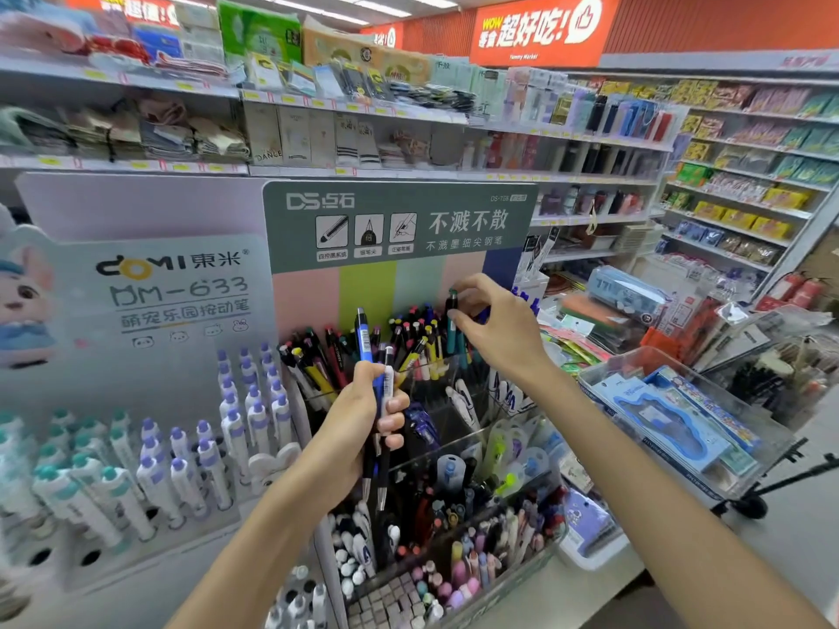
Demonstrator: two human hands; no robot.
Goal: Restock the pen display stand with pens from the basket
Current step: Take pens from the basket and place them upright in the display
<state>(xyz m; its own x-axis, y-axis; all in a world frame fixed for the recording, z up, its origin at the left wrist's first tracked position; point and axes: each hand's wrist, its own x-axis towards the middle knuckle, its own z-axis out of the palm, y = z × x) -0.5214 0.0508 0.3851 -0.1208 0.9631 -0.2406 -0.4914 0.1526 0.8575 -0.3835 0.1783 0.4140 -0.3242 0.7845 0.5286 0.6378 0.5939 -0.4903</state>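
Location: in a shop aisle, at a counter lined with stationery displays, stocked shelves seen behind
Pen display stand: a tiered clear-plastic pen display stand with a grey-green header card and pastel striped backing is seen at centre; its upper compartments are crowded with upright pens of mixed colours, caps up
Left hand: the left hand is raised in front of the stand, fingers curled round a small bundle of pens; a blue-barrelled pen with a black clip stands tallest, with a white-barrelled one and dark ones beside it, metal tips pointing down below the fist
Right hand: the right hand is held over the top right compartment; a dark teal pen is pinched between thumb and fingertips, upright, its lower end among the pens already standing there
Contact: whether the teal pen's tip rests on the compartment floor cannot be told
Lower tiers: short pastel and white items are seen in the front compartments, blurred
Neighbouring display: a pale grey card display with a cartoon rabbit stands just left of the stand, rows of white pens with teal and purple caps slotted into it
Right of counter: clear plastic bins with blue packaged stationery are seen
Basket: not identifiable in this view
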